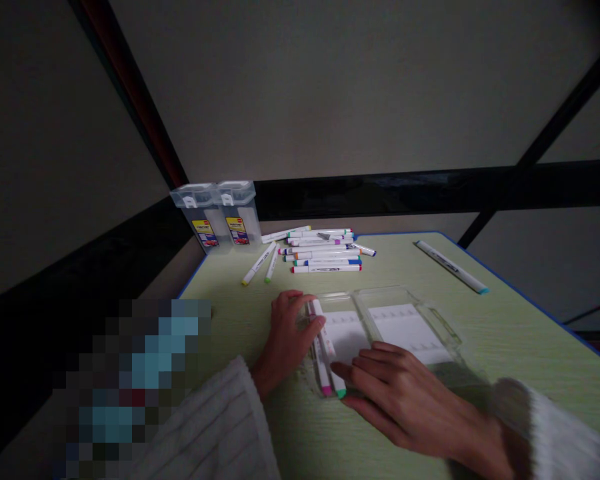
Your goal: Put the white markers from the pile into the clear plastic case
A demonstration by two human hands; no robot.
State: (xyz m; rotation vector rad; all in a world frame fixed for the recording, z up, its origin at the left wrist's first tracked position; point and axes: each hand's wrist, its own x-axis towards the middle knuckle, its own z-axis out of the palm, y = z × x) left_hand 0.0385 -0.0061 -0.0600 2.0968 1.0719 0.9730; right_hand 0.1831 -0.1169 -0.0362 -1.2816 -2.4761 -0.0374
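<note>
The left hand curves at the left side of a clear plastic case, its thumb over the far part of a green-ended marker and its fingers by the far end. The right hand has its fingers bent, index fingertip and thumb beside that marker's near end; whether either hand actually pinches it, I cannot tell. A pink-ended marker lies just left of the green-ended one, both along the case's left side. The case lies open on the pale green table, white inserts inside. Beyond it, a loose pile of markers spreads out. Two lidded containers stand far left; a single blue-ended marker lies far right.
</note>
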